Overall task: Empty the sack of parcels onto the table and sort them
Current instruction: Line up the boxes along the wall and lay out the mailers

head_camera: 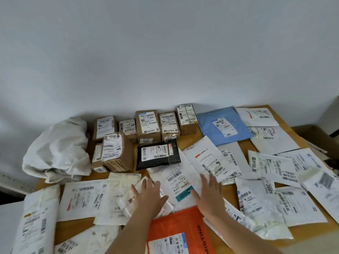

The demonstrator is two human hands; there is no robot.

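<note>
1. The left hand [149,194] lies flat, fingers straight and spread, on a crumpled white mailer [126,197] near the table's middle front; it grips nothing.
2. The right hand [211,195] is also flat with fingers straight and apart, resting over a white mailer with a teal patch [178,182]; it holds nothing.
3. The sack [56,149], limp and crumpled, sits at the far left of the table [231,191], against the wall [165,52], its left side at the table's left edge.
4. Brown boxes [146,125] stand in a row along the wall just right of the sack, with two more boxes in front of that row, touching each other.
5. A black mailer [157,155] lies just in front of the boxes.
6. A blue mailer [222,126] lies at the far edge, right of the boxes.
7. White mailers overlap across the right half, reaching the right edge; some hang past it.
8. An orange mailer [176,228] lies at the near edge between the forearms.
9. More white mailers cover the left front, one overhanging the left edge.
10. Bare wood shows only in narrow strips: between the hands' mailers and the right-hand pile, below the left mailers, and at the far right corner.
</note>
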